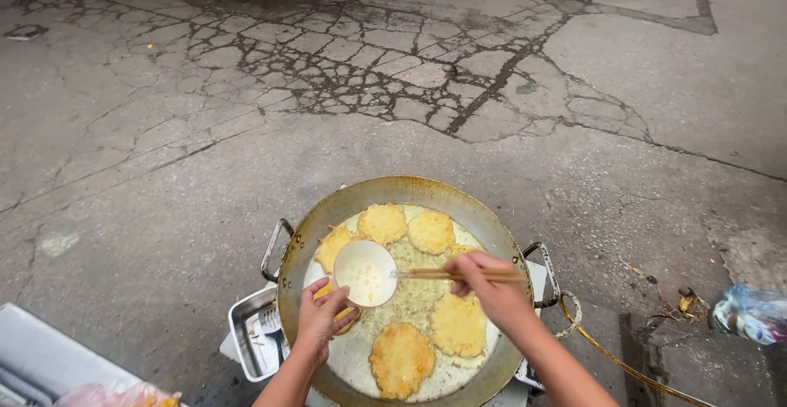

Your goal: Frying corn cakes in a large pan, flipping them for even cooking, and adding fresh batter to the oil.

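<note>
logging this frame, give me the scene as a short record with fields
setting: cracked pavement
pan: wide two-handled metal pan of oil
food: golden fritters frying
left hand: left hand holds a small white bowl over the pan
right hand: right hand holds wooden chopsticks, tips at the bowl
beside pan: steel tray

No labels, signs or screens in view. Two plastic bags only. One crumpled bag [752, 312], bluish-clear w/ some pink, lies on the cracked pavement [164, 128] at far right edge, beside a broken bit of kerb, well apart from the wok. Second bag [102, 395], pinkish-clear, sits at near left corner by a pale flat tray [49, 358]; it's cut off by frame, contents look yellow-orange but can't tell what.
</note>
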